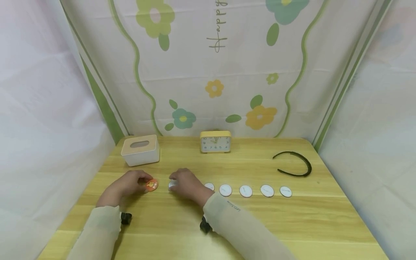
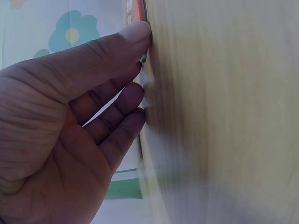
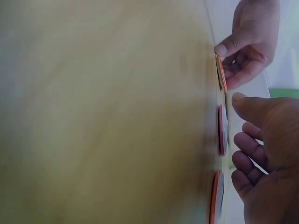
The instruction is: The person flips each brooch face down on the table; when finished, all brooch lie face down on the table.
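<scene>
My left hand [image 1: 130, 183] pinches the edge of a round orange disc [image 1: 152, 185] with a yellow and white picture on its face, at the left end of a row. In the left wrist view the thumb [image 2: 135, 35] lies at the disc's rim, close against the table. Just to the right, my right hand [image 1: 187, 185] hovers over a white-faced disc [image 1: 171, 184], partly covering it in the head view. The right wrist view shows that hand's thumb and loosely bent fingers [image 3: 243, 140] a little above the red-edged disc [image 3: 223, 130], with nothing gripped.
Several more white discs [image 1: 246, 191] continue the row rightward. At the back stand a tissue box [image 1: 143, 157] on the left and a yellow clock [image 1: 215, 142] in the middle. A black headband [image 1: 307, 166] lies at the right. Fabric walls [image 1: 195, 65] enclose the wooden table [image 1: 312, 224].
</scene>
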A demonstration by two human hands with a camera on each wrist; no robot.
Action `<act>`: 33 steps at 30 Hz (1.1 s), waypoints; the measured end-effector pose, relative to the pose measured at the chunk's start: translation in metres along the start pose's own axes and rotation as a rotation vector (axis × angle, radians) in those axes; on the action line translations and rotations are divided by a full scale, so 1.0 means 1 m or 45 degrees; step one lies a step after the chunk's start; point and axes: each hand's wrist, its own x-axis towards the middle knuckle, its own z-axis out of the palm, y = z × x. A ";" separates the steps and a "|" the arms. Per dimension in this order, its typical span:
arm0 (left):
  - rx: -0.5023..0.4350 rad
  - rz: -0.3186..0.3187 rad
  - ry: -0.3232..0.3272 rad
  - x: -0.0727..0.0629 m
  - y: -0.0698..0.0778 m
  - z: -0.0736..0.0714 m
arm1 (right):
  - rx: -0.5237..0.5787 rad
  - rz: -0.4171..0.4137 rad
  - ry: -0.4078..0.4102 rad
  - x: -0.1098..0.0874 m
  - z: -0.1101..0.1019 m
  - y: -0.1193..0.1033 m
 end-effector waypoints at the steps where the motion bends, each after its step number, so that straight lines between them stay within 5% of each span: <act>1: 0.004 -0.001 0.004 0.000 0.000 0.000 | 0.002 -0.003 -0.002 0.001 0.001 -0.003; 15: -0.049 -0.063 0.002 0.001 -0.002 0.003 | -0.072 -0.075 -0.067 0.018 0.013 -0.022; 33: -0.033 -0.013 0.006 -0.001 0.000 0.003 | -0.111 -0.086 -0.042 0.028 0.019 -0.033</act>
